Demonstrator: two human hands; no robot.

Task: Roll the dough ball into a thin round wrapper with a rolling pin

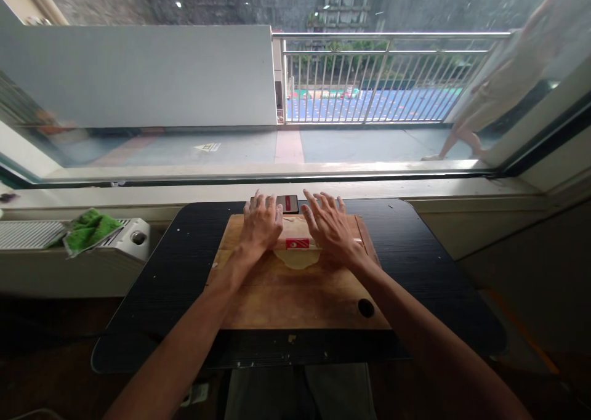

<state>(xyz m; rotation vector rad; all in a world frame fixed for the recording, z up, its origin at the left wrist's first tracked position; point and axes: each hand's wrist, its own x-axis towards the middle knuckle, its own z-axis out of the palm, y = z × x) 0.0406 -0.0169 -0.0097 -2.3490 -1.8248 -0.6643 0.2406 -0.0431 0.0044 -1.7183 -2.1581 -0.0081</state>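
A rolling pin (297,243) with a red label lies crosswise over a flat sheet of pale dough (297,260) on a wooden board (290,303). My left hand (261,224) rests on the pin's left part, palm down. On the right part lies my right hand (329,223), with its fingers spread and pointing away from me. Neither hand wraps its fingers around the pin. White flour-like dust shows on the fingertips. Both palms hide the pin's ends in part, and dough shows in front of and behind the pin.
The board sits on a black table (425,272). A phone-like device (289,204) lies behind the board. At left, a green cloth (93,228) hangs over a white radiator (138,238). A window sill (351,189) borders the table's far side; a person (503,87) is outside the glass.
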